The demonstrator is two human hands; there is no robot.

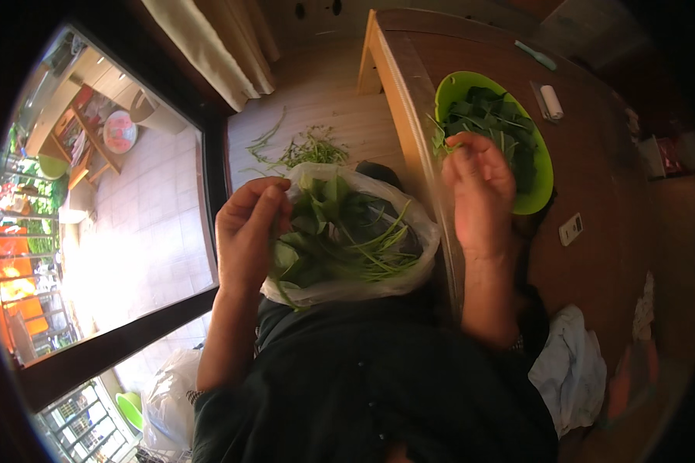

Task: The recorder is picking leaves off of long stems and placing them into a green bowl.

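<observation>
A clear plastic bag [425, 269] lies open on my lap, filled with leafy greens [324, 249] whose long stems point right. My left hand [255, 223] is at the bag's left edge, thumb and fingertips pinched on a green stem that hangs down, partly hidden by the hand. My right hand [478, 179] is raised at the near side of a bright green plastic basin [543, 173]. Its thumb and forefinger pinch a small green sprig [439, 138]. Dark green leaves [486, 116] fill the basin, which rests on the wooden table.
The brown table [602, 191] carries a small white device [571, 229], a white roll [551, 103] and a pale green-handled tool [536, 55]. Plucked stems [315, 147] lie on the floor beyond the bag. A pale cloth [570, 370] is at lower right; a dark door frame [208, 191] stands left.
</observation>
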